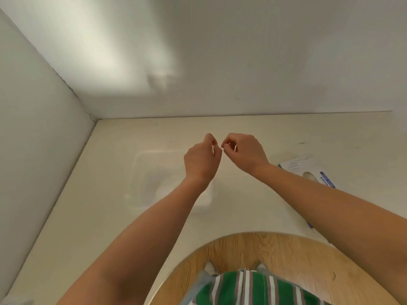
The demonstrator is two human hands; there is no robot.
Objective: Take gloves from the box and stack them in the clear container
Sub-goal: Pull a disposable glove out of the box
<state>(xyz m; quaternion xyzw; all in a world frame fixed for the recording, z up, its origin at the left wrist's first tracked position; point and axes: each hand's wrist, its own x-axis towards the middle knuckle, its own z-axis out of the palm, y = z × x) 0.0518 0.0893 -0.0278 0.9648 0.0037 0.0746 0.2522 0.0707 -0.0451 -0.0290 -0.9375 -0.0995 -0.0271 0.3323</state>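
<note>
Clear plastic container (152, 152) mid-table, white-and-blue cardboard glove box (308, 167) to its right. Left hand (201, 160) and right hand (244, 150) hover above, fingertips pinched; can't tell whether they hold anything.

White walls (242, 51) meet a pale tabletop (99, 216) beside a curved wooden edge (297, 249).

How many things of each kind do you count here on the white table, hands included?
hands: 2 (left hand, right hand)
clear container: 1
glove box: 1
Total: 4
The gloves are too faint to count. Both hands have pinched fingers, but I cannot tell if they hold one.
</note>
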